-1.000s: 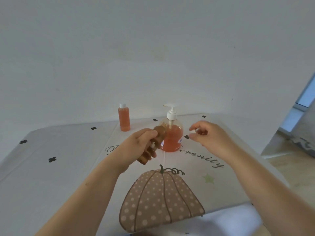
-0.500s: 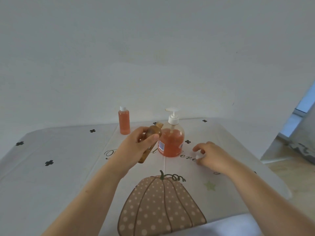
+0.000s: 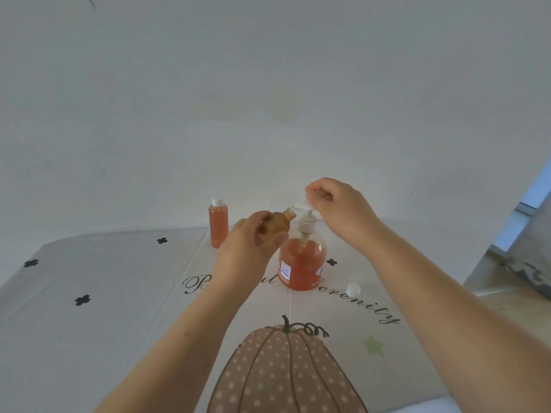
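Observation:
My left hand (image 3: pixel 247 251) grips a small amber bottle (image 3: pixel 275 223), tilted so that its uncapped neck points up to the right, just under the spout of the pump. The pump dispenser (image 3: pixel 301 263) of orange liquid soap stands on the table behind my left hand. Over its white pump head (image 3: pixel 307 222) my right hand (image 3: pixel 340 207) has its fingers curled round the top, and the spout (image 3: pixel 301 205) sticks out to the left beneath them. A small white cap (image 3: pixel 353 289) lies on the cloth to the right of the dispenser.
A slim bottle (image 3: pixel 218 225) of orange liquid with a white cap stands at the back left of the dispenser. The tablecloth (image 3: pixel 119 293) bears a pumpkin print (image 3: pixel 286 371) near me. A white wall rises behind the table; the table's right edge drops to the floor.
My right hand set the white cap down on the cloth, then rose to the pump head. My left hand lifted the amber bottle up to the spout.

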{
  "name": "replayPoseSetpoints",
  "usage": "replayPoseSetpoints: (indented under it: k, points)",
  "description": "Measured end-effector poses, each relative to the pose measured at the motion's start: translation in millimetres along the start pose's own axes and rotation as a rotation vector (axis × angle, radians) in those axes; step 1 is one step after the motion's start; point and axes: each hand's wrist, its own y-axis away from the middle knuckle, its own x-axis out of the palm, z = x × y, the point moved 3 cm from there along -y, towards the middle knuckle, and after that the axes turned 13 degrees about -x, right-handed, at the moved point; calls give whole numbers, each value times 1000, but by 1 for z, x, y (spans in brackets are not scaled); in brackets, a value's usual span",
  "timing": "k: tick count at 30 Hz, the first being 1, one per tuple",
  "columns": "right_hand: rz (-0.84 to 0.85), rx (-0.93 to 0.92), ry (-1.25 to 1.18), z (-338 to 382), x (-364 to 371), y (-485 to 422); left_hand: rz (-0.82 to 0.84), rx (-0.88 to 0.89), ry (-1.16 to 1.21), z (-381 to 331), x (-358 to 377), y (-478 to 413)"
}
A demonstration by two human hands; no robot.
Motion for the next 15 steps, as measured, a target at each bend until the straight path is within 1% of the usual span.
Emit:
replayPoseSetpoints:
  k: [10,13,15]
  points:
    - [78,-8,-17,1,4,-14,-93,94,-23,-6,6,-2]
    - [66,-2,21,3,4,-32,-99,135,-20,-7,8,1]
    - [64,14,57,4,7,-46,-100,125,-14,-5,7,2]
